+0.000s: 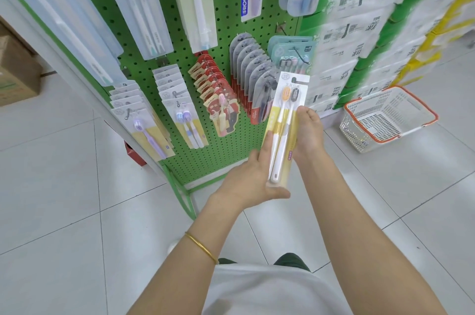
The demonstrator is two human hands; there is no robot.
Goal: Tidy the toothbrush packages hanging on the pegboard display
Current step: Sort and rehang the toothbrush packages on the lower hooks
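floor: pale glossy tiles | right: stacked tissue packs, white basket with orange rim | left: cardboard box

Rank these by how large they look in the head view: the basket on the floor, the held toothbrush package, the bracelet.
1. basket, largest, though it stands farther away.
2. toothbrush package, nearer the camera yet smaller.
3. bracelet, clearly smallest.

the toothbrush package lies between left hand and right hand, before the pegboard, a basket to its right.
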